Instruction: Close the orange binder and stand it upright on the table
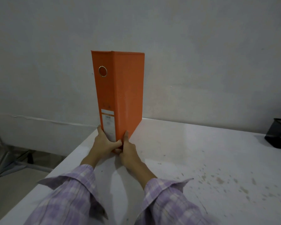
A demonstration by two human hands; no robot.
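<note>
Both hands (106, 144) clasp upright closed orange binder (120, 95), spine facing camera.

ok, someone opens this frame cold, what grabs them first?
The orange binder, closed and standing upright near the table's left edge, spine with its metal ring toward the camera. Next, both hands gripping its base: left hand on the spine side, right hand on the cover side, plaid sleeves behind. Last, the white table, brown-speckled at right, and a black mesh container at far right.
</note>
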